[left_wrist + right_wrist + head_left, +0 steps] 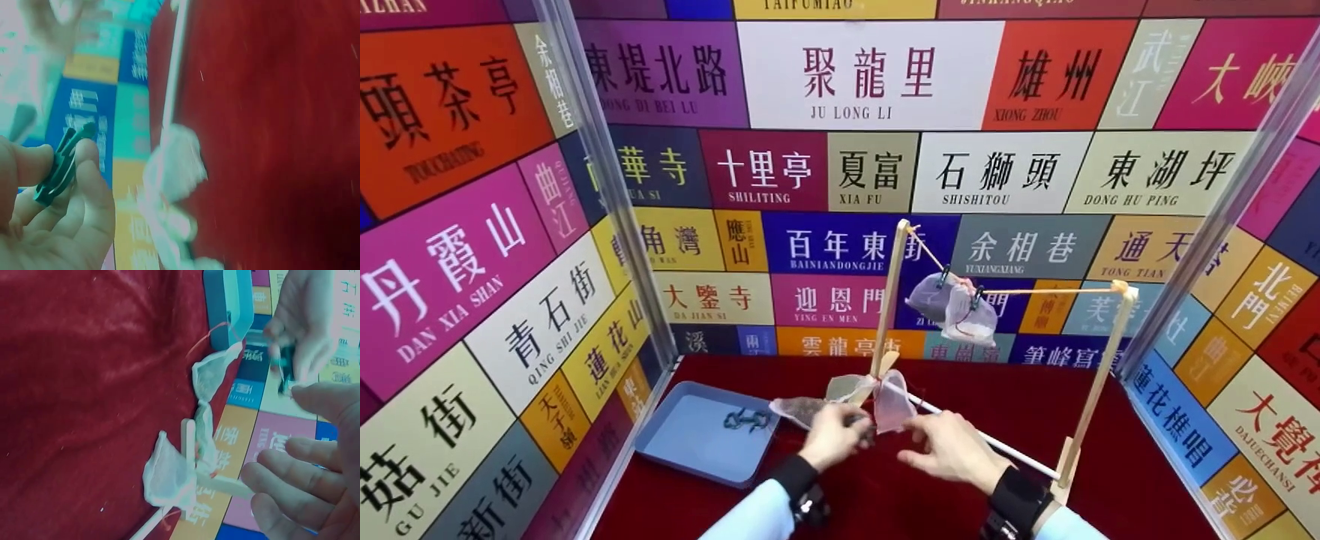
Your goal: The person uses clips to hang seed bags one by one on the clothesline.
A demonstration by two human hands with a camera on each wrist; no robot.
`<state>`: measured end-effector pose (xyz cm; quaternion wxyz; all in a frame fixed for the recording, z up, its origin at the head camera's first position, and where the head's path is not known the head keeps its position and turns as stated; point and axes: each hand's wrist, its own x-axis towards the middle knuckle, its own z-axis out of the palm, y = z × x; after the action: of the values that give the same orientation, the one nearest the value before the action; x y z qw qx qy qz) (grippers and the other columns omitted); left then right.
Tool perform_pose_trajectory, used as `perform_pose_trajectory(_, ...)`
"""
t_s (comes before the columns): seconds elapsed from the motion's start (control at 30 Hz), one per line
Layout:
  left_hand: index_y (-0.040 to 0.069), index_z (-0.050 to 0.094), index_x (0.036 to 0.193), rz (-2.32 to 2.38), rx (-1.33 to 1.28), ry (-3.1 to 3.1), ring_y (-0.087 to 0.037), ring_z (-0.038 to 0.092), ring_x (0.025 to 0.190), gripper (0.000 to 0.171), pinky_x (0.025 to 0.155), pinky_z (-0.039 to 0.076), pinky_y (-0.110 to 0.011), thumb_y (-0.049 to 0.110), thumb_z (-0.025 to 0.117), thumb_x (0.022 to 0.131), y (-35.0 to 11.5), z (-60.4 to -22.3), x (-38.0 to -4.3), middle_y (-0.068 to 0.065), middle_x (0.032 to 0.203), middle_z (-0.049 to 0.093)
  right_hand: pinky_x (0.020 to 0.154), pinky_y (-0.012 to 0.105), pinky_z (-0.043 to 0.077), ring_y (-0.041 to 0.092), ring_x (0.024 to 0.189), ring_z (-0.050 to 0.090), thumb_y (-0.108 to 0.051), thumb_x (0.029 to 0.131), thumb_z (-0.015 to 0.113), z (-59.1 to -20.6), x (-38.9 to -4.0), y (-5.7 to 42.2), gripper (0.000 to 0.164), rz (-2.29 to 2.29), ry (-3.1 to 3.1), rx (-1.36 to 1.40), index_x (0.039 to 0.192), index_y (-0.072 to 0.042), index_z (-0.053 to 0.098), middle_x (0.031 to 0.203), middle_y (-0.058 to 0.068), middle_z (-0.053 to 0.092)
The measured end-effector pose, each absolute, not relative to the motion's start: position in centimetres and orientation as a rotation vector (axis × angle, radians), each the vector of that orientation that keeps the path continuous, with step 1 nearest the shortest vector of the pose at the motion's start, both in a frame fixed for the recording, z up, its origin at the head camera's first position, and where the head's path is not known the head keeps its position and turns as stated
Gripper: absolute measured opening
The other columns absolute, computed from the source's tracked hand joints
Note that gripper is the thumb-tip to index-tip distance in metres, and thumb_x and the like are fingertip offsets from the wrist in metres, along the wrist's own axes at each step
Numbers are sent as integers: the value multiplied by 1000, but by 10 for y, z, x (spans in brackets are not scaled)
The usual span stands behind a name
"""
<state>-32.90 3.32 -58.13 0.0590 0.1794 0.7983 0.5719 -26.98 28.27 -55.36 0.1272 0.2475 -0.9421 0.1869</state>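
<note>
My left hand (pixel 834 433) pinches a dark green clothespin (pixel 59 163) between thumb and fingers; it also shows in the right wrist view. Across from it, my right hand (pixel 956 446) has its fingers extended and holds nothing, palm and fingers showing in the right wrist view. Beyond the hands, around the foot of the left post, lie small mesh drawstring bags: a whitish one (pixel 894 405), a greenish one (pixel 849 388) and one with darker contents (pixel 799 411). Two more bags, a purple-grey one (pixel 928 296) and a white one (pixel 971 319), hang from the cord by dark clothespins.
A wooden frame with a left post (pixel 889 300), a right post (pixel 1099 375) and a white bottom bar (pixel 1012 450) stands on the red cloth (pixel 870 502). Its orange cord (pixel 1050 291) sags. At left is a blue-grey tray (pixel 682 442) with several dark clothespins (pixel 748 420). Sign-covered walls enclose the table.
</note>
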Motion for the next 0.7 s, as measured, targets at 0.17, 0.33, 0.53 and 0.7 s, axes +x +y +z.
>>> perform_pose_trajectory(0.17, -3, 81, 110, 1791, 586, 2284, -24, 81, 68, 12, 61, 68, -36, 7, 76, 105, 58, -574, -317, -19, 88, 84, 65, 24, 55, -1, 70, 65, -44, 87, 94, -553, -270, 275, 43, 569, -2748, 749, 116, -15, 81, 86, -6, 79)
perform_pose_trajectory(0.33, -1, 82, 107, 1819, 541, 2188, -13, 77, 67, 12, 62, 68, -33, 9, 77, 105, 67, -573, -313, -17, 88, 84, 62, 23, 50, -2, 66, 61, -37, 87, 94, -556, -270, 278, 28, 561, -2695, 759, 104, -18, 82, 75, -12, 73)
perform_pose_trajectory(0.53, -8, 79, 115, 1882, 500, 2076, -20, 83, 76, 18, 62, 66, -28, 8, 75, 106, 68, -572, -310, -21, 96, 85, 56, 24, 47, -5, 61, 55, -35, 85, 93, -559, -270, 283, 17, 500, -2640, 727, 90, -25, 80, 67, -18, 66)
perform_pose_trajectory(0.7, -6, 80, 115, 1897, 466, 2059, -19, 82, 73, 18, 60, 65, -27, 10, 73, 107, 67, -579, -313, -23, 98, 85, 51, 19, 36, -8, 55, 40, -35, 81, 92, -565, -270, 285, 30, 430, -2583, 723, 68, -24, 67, 56, -22, 52)
